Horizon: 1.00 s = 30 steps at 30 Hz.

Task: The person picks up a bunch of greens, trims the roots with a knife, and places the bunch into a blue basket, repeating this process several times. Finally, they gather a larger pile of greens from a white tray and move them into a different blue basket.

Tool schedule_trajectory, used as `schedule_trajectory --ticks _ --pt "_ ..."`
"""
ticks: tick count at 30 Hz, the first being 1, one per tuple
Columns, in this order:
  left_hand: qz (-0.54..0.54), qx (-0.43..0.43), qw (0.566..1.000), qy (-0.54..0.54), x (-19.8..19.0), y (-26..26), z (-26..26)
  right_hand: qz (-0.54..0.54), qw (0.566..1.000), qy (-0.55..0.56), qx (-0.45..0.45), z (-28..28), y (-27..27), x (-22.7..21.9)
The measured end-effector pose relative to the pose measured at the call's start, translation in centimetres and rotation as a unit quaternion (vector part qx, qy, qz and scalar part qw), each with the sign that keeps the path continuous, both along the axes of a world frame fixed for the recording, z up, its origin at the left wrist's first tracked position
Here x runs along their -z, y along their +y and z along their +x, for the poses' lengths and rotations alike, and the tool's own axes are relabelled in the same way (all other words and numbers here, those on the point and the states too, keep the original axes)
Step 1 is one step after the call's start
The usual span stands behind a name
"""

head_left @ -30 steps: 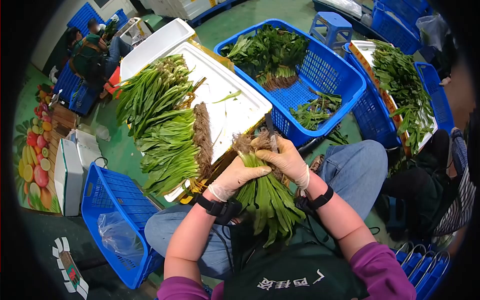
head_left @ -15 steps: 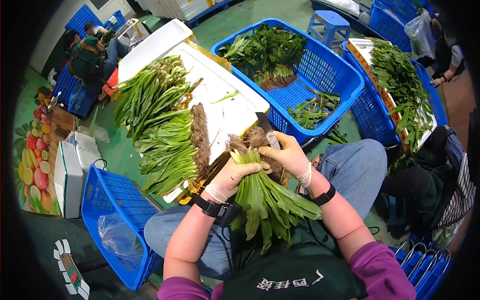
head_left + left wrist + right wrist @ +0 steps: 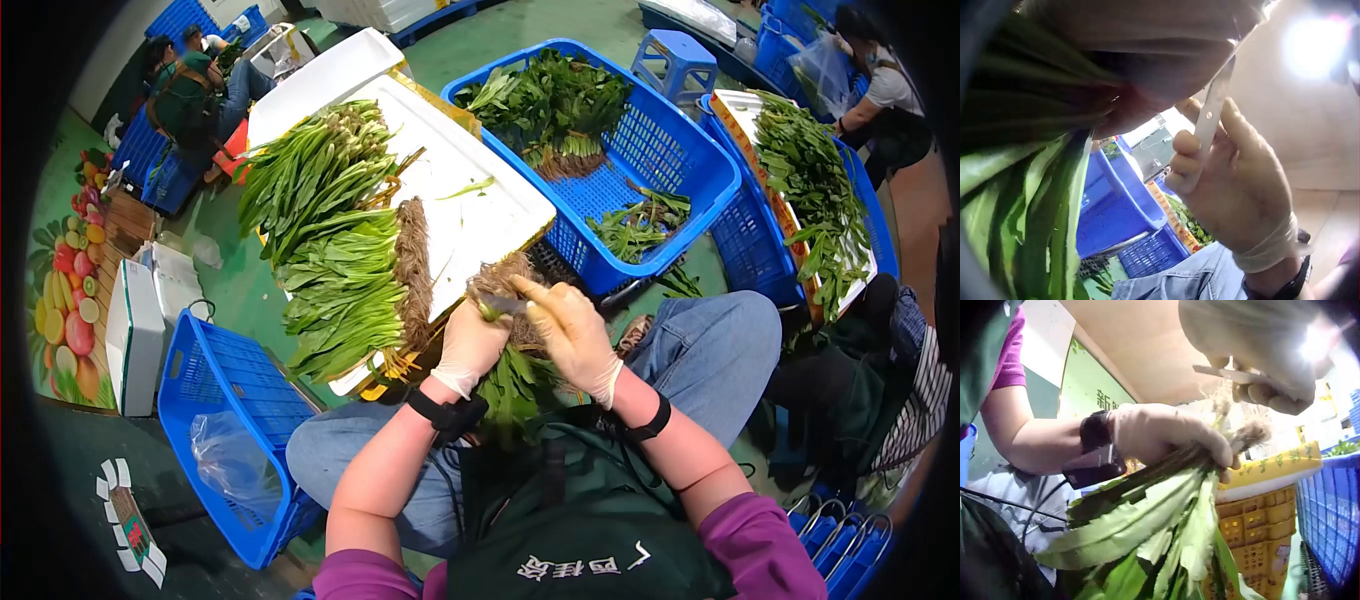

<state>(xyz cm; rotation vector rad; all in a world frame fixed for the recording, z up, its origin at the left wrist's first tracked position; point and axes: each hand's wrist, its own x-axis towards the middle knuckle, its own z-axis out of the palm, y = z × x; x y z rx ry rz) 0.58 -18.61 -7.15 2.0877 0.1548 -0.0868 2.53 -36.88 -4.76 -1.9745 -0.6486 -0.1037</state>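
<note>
Gloved in white, my left hand [image 3: 475, 342] grips a bunch of long-leaved greens [image 3: 1166, 515] just below its roots [image 3: 1252, 433]. The leaves hang down beneath that hand toward the lap. My right hand [image 3: 573, 338], also gloved, holds a small knife [image 3: 1212, 115] with its fingers curled round the pale handle. In the head view the blade points left, close over the root end beside the left hand. The right wrist view shows the blade level among the fine roots. Part of the bunch is hidden behind the hands in the head view.
A white foam box lid [image 3: 480, 225] just ahead bears stacked greens [image 3: 345, 285] with roots facing right. Beyond stands a blue basket [image 3: 690, 190] with more greens. Another blue basket [image 3: 235, 400] is at the left knee. Greens on a foam tray [image 3: 820, 200] lie right; other people sit or bend farther off.
The knife has swung from pointing up and away to lying across the root end. My right hand has turned over, and the leaves have dropped lower. A person at far right has leaned into view.
</note>
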Motion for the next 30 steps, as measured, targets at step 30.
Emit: schedule_trajectory --ticks 30 --pt "0.053 -0.005 0.999 0.008 -0.1 -0.2 -0.1 0.193 0.957 0.218 -0.011 0.3 -1.2 4.0"
